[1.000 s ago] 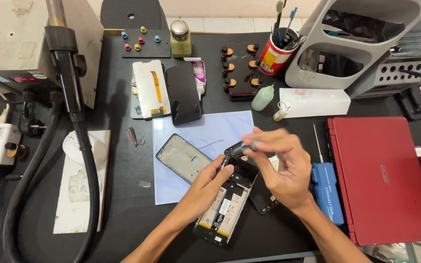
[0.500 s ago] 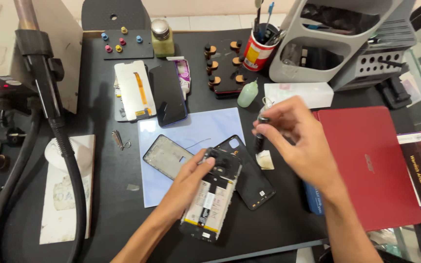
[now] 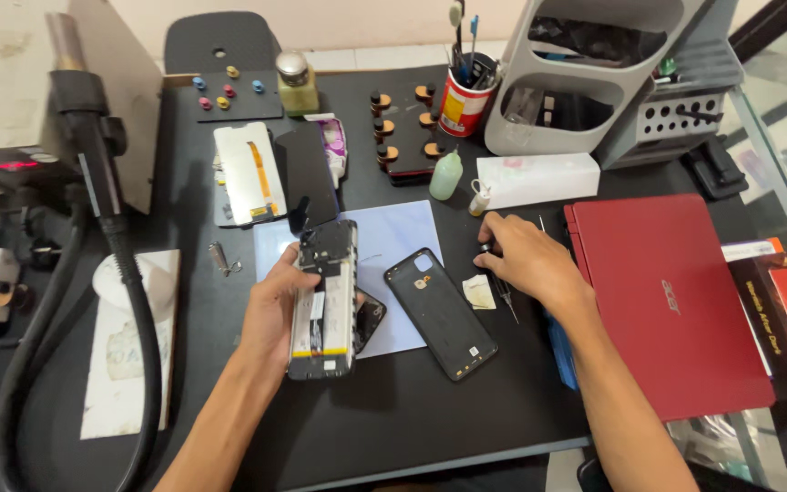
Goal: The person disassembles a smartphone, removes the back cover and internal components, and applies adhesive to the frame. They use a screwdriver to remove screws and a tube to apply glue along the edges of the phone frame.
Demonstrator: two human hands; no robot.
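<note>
The opened black phone body with its back removed and circuit parts showing (image 3: 323,301) sits left of the frame's centre, lifted off the counter (image 3: 393,410) and tilted up, held in the grip of the left hand (image 3: 275,314), whose fingers wrap its left edge. Just right of it the detached black plastic back cover (image 3: 441,312) lies flat, half on a pale blue sheet (image 3: 384,241). At centre right the right hand (image 3: 526,260) rests on the counter, fingertips pinched on a small dark tool tip (image 3: 485,248); thin metal tweezers (image 3: 505,297) lie under it. A small white pad (image 3: 479,292) lies between cover and hand. A closed red laptop (image 3: 667,301) fills the right side.
</note>
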